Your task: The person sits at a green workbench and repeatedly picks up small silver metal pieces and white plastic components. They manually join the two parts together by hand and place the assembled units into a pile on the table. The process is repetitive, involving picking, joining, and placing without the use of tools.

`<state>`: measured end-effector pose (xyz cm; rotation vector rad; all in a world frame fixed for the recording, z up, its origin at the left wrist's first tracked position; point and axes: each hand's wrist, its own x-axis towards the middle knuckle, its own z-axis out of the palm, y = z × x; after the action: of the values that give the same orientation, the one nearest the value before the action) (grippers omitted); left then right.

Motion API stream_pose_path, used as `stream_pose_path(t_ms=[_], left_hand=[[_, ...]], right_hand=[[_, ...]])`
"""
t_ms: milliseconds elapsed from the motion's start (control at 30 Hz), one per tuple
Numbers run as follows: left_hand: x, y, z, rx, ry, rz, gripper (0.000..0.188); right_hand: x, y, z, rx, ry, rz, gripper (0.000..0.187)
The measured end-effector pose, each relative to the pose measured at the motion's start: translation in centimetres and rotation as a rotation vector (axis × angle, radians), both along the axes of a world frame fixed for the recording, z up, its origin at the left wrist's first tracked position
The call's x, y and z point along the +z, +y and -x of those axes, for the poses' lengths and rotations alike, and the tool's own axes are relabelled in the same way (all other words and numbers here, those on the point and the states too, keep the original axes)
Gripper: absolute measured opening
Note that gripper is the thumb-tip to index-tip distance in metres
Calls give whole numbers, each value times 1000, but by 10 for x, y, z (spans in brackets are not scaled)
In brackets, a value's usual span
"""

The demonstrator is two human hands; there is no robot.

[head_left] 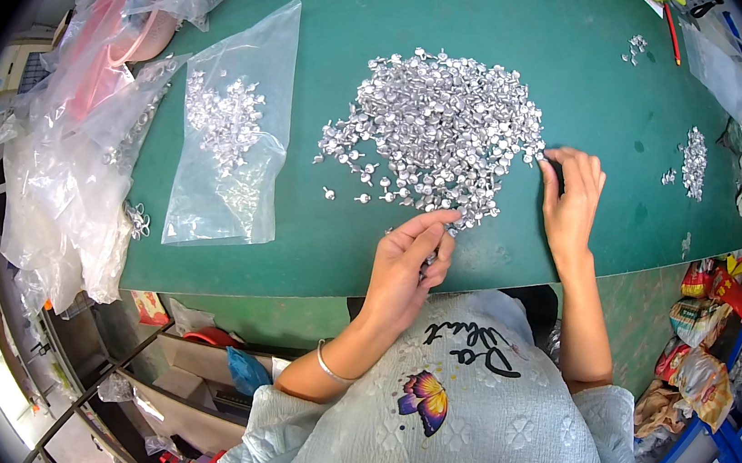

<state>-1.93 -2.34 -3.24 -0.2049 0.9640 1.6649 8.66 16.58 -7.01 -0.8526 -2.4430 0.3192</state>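
Observation:
A heap of small silver metal pieces (443, 121), each with a round head and a short stem, lies on the green tabletop (340, 18). At the heap's near edge, my left hand (409, 259) is curled closed around several of these pieces; a few show between its fingers. The left index fingertip touches the edge of the heap. My right hand (573, 200) is at the heap's right edge, its thumb and index finger closed at a silver piece there. A clear plastic bag (267, 55) with more silver pieces inside lies flat left of the heap.
Crumpled clear bags (64, 197) and a pink basket (146, 37) crowd the table's left edge. Small groups of silver pieces (694, 163) lie on the right, near a red pencil (672, 35). Colourful packets (700, 319) stand beyond the right edge; an open drawer (200, 363) is below left.

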Motion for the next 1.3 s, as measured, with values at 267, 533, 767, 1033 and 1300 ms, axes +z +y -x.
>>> stream_pose_path(t_ms=[267,533,767,1033,1300], left_hand=[[-1,0,-1,-20,8,5,22],[-3,0,-3,-10,17,9,22],[-3,-2,-2,1,25,12,22],[0,2,-2,-84,110,-19,24],[21,12,-4,-62,556,-32,18]], right_hand=[[4,2,3,5,-45,-40,13],[8,2,4,66,-56,-36,13],[2,3,3,81,3,-48,11],[37,-27,6,300,263,226,9],[70,-56,9,467,359,386,13]])
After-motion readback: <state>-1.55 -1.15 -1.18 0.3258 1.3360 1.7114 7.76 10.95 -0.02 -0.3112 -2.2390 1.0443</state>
